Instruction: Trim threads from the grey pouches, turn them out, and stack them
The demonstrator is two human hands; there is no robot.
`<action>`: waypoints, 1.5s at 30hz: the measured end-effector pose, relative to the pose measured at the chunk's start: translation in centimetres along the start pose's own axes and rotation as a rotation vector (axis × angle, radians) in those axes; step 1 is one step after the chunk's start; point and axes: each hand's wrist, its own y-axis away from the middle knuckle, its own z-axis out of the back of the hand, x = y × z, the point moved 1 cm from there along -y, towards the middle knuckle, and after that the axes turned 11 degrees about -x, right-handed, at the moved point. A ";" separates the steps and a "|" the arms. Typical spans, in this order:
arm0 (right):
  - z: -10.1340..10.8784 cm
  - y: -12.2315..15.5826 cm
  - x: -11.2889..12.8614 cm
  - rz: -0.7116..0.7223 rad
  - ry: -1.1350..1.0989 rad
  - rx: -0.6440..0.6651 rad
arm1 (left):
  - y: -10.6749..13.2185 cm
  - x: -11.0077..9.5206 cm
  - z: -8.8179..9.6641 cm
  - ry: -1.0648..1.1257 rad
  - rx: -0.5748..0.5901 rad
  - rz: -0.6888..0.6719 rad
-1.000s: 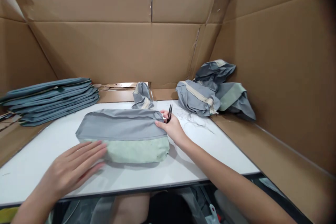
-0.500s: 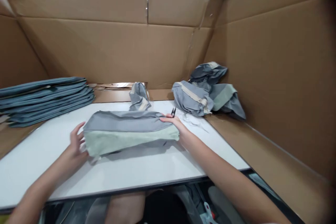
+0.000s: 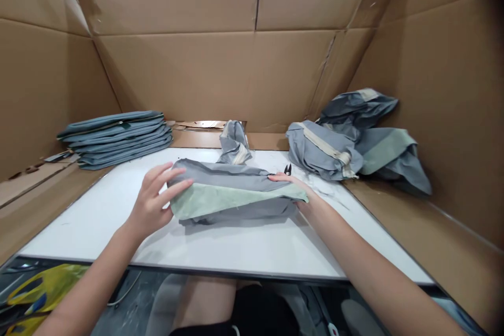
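A folded sewn fabric piece (image 3: 226,194), grey with a pale green band along its side, is held sideways just above the white table. My left hand (image 3: 153,199) grips its left end, fingers spread over the top edge and thumb lower down. At the other end, my right hand (image 3: 301,189) is closed around the fabric, with the fingertips on the upper edge. Dark pointed tips, like those of thread snips (image 3: 288,169), stick up right behind my right hand; I cannot tell whether that hand holds them.
On the left lies a stack of folded blue-grey fabric pieces (image 3: 118,139). One crumpled grey piece (image 3: 234,142) is at the back of the table (image 3: 98,210). Several grey sewn pieces (image 3: 323,149) are heaped at the right. Cardboard walls (image 3: 212,73) surround the table on three sides.
The view has turned left, so everything appears further right. My left hand has shifted its fingers up onto the fabric's top left edge. The right hand keeps its hold.
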 end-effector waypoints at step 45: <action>-1.3 0.8 1.7 -0.063 -0.100 0.015 | -2.2 1.6 -0.9 0.223 0.339 1.064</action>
